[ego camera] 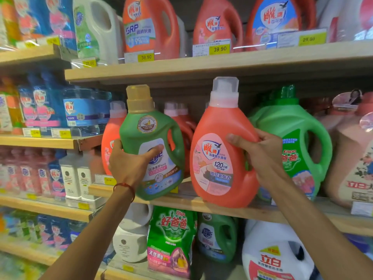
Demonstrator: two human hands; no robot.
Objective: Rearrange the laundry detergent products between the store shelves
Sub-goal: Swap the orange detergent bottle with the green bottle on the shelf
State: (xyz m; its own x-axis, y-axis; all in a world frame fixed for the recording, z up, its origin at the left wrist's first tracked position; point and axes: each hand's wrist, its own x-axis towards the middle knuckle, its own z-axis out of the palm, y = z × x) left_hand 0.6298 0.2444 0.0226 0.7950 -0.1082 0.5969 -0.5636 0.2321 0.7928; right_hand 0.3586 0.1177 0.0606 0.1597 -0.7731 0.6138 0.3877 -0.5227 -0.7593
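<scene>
- Left grip (129,164) is wrapped round the green detergent bottle (153,142) with the gold cap, held a bit tilted just in front of the middle shelf (201,205).
- Right grip (260,150) holds the orange-red detergent bottle (218,158) by its handle side, at the shelf's front edge.
- I think the job is part-way: both bottles are in hand, and neither is put away yet.

Yellow price tags (219,49) — 39.90, 39.90, 29.90 along the top row — sit beside white printed labels (200,50).
</scene>
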